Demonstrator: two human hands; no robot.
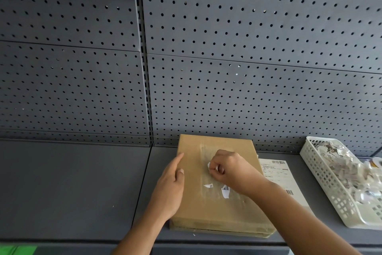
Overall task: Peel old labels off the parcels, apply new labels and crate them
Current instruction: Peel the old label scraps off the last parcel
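A flat brown cardboard parcel (pixel 217 209) lies on the dark grey shelf (pixel 82 182). Its top carries glue residue and small white remnants of the old label (pixel 225 191). My left hand (pixel 170 188) rests flat on the parcel's left edge, fingers straight. Over the middle of the parcel, my right hand (pixel 229 169) has its fingers curled and pinches a small white scrap of label. A fresh white label sheet (pixel 279 178) with barcodes lies on the shelf just right of the parcel, partly under my right forearm.
A white slotted plastic basket (pixel 324 182) full of torn label scraps stands at the right end of the shelf. A grey pegboard wall (pixel 227 68) rises directly behind the parcel. Something green (pixel 16 250) shows at the bottom left corner.
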